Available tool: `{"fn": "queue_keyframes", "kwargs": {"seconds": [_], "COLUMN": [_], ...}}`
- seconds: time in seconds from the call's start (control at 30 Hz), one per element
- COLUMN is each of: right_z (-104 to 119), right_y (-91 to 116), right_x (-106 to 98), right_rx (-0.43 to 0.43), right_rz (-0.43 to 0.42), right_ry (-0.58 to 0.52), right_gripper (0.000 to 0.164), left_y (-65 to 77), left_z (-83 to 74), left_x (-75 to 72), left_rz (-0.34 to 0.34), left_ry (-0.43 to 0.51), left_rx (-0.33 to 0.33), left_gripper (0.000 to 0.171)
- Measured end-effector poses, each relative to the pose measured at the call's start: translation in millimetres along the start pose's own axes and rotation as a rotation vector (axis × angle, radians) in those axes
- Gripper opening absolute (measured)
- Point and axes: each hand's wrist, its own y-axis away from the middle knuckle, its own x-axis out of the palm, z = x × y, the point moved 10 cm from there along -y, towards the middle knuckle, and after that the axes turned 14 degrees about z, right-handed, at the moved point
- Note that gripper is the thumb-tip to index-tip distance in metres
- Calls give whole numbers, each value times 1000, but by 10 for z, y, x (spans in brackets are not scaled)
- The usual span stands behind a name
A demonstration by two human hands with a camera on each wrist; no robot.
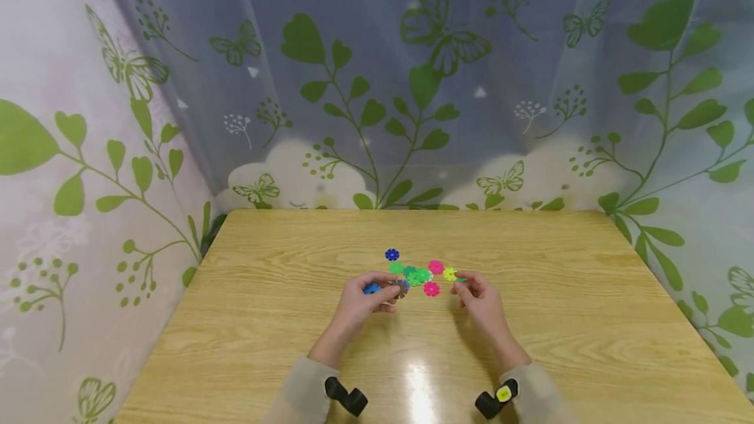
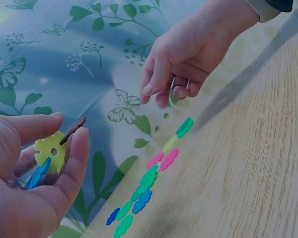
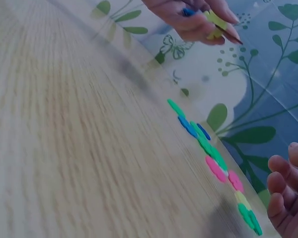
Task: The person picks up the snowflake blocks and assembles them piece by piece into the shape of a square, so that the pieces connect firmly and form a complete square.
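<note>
My left hand holds a small joined piece of slotted plastic discs above the table. In the left wrist view it has a yellow disc with a round hole, a blue disc and a brown disc set edge-on; finger and thumb grip around them. My right hand hovers at the right end of the loose discs, its fingers loosely bent and nothing seen between them. Closest to its fingertips are a yellow disc and a green disc.
Loose discs lie in a band on the wooden table: several green discs overlapping in the middle, two pink discs and a dark blue disc farther back. A patterned curtain hangs behind the table's far edge.
</note>
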Motion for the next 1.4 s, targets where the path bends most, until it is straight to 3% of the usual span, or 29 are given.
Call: {"fn": "queue_keyframes", "kwargs": {"seconds": [0.77, 1.07, 1.4], "right_z": [-201, -236, -209], "right_y": [-159, -311, -334], "right_x": [-407, -299, -234], "right_rx": [112, 136, 152], "right_rz": [-56, 76, 90], "right_ry": [202, 448, 546], "right_gripper": [23, 24, 26], "left_y": [38, 35, 51], "left_z": [-24, -19, -24], "left_x": [8, 36, 44], "left_rz": [-18, 3, 4], "left_ry": [15, 94, 85], "left_rx": [-28, -5, -6], "left_gripper": [39, 36, 36]}}
